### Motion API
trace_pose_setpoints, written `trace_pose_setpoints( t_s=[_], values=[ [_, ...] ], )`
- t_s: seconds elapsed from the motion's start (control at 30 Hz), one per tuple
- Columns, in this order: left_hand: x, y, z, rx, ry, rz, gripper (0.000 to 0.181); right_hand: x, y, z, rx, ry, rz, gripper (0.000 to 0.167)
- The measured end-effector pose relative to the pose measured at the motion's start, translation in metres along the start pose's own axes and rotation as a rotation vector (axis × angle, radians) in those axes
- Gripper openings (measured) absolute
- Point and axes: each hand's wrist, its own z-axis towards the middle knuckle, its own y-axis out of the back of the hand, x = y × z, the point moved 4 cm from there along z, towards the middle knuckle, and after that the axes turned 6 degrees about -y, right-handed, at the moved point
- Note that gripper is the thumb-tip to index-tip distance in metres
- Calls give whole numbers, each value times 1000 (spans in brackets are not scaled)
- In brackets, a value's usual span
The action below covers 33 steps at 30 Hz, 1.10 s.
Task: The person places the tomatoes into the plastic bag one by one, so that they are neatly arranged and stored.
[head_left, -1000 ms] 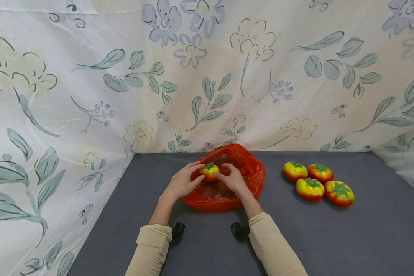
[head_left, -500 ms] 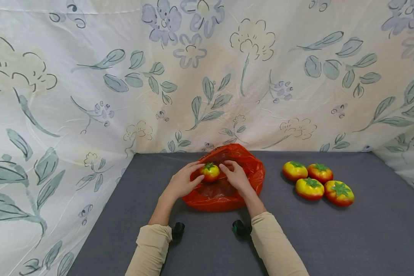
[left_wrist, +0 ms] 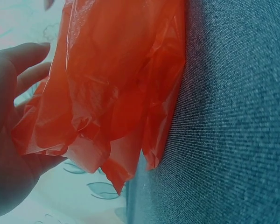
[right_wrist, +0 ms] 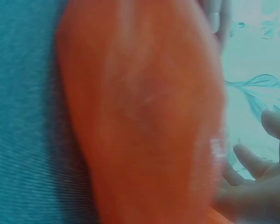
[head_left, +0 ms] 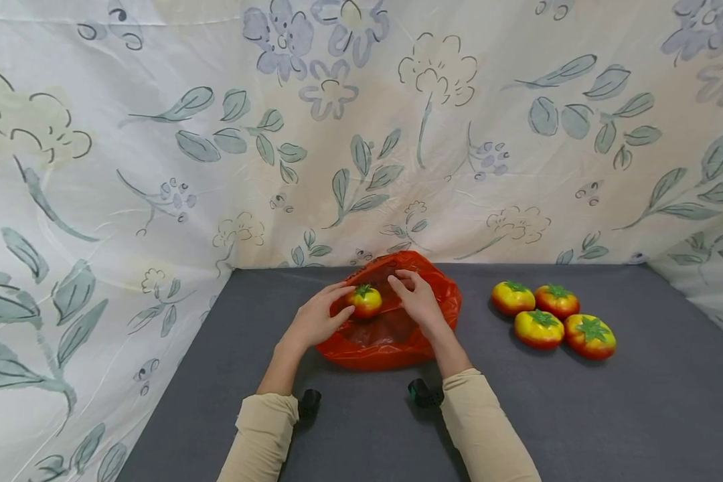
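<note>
A red plastic bag [head_left: 440,291] lies with its mouth open, a yellow-red tomato [head_left: 367,302] with a green top in its left part. My left hand [head_left: 314,320] curves its fingers and thumb round the tomato's left side. Above the bag's right part, my right hand [head_left: 418,301] is apart from the tomato, fingers loosely bent and holding nothing visible. The left wrist view has the bag [left_wrist: 112,79] in front of part of my left hand [left_wrist: 11,135]. In the right wrist view, my right hand [right_wrist: 261,172] is beside the blurred bag [right_wrist: 154,102].
Four tomatoes would be several: a group of tomatoes [head_left: 539,329] sits to the right of the bag on the dark grey table [head_left: 361,435]. Flowered cloth [head_left: 337,161] hangs behind and at the left. Dark devices [head_left: 424,393] are at both wrists.
My right hand has moved away from the tomato, to the right and slightly up. My left hand stays at the tomato. The head view has shifted slightly.
</note>
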Motion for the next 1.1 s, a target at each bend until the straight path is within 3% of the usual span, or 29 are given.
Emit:
trace_pose_setpoints(
  t_s=[0.33, 1.1],
  values=[
    [0, 0, -1, 0, 8, 4, 46, 13, 9, -5, -13, 49, 26, 52],
    [-2, 1, -2, 7, 15, -9, 47, 30, 40, -16, -83, 80, 81, 52]
  ],
)
